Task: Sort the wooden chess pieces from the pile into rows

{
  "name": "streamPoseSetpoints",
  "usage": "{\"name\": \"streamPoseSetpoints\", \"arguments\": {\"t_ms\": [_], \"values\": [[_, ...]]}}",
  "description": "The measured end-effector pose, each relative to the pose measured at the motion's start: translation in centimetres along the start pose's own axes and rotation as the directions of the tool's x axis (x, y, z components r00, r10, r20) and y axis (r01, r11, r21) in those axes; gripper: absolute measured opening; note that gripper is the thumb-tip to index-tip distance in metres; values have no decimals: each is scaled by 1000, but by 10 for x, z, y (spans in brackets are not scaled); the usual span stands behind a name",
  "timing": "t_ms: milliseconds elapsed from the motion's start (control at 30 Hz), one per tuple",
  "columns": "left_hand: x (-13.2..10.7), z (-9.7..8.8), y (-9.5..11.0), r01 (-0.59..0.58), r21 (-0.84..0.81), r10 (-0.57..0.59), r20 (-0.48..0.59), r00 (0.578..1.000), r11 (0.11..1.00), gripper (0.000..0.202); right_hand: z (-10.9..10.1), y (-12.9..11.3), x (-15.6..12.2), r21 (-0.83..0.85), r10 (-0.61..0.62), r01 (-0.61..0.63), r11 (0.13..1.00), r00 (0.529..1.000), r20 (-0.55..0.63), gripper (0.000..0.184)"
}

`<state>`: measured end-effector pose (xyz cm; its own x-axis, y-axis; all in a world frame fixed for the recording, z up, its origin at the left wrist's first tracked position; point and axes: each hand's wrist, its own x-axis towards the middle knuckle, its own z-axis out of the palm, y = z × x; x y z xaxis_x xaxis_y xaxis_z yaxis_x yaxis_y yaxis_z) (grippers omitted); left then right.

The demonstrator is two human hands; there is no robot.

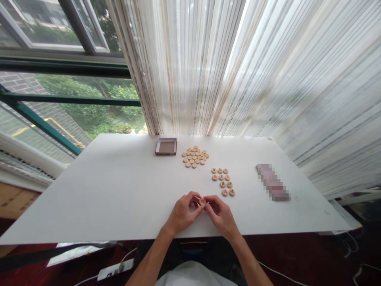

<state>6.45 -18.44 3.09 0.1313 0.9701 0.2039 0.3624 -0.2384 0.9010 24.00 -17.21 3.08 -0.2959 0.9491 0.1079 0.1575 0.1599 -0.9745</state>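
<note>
Left hand point(183, 212) and right hand point(220, 214) both pinch a round game piece point(203, 201) by its rim, red mark facing up, near the front edge of the table point(119, 190). Judged light, hard, sturdy; best hold: thumb and finger across the rim.

The table point(119, 190) looks smooth, faintly glossy. Towards its far edge, the discs point(194, 157) look like matt wood, as does the held disc point(203, 201) by the near edge. Past the far edge, the curtain point(190, 71) is sheer cloth.
</note>
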Motion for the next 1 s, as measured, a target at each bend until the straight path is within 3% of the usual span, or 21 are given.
{"name": "streamPoseSetpoints", "arguments": {"t_ms": [400,767,1000], "values": [[3,-6,4,53,-50,-52,23,998,997,18,-3,4,3,39,32,-32,999,999,5,22],[5,3,-1,166,-65,-168,-36,985,984,11,1,-4,1,-117,-49,54,992,998,46,19],[5,1,0,159,-46,-159,-9,987,986,14,3,2,1,-147,-79,80,986,997,10,17]]}}
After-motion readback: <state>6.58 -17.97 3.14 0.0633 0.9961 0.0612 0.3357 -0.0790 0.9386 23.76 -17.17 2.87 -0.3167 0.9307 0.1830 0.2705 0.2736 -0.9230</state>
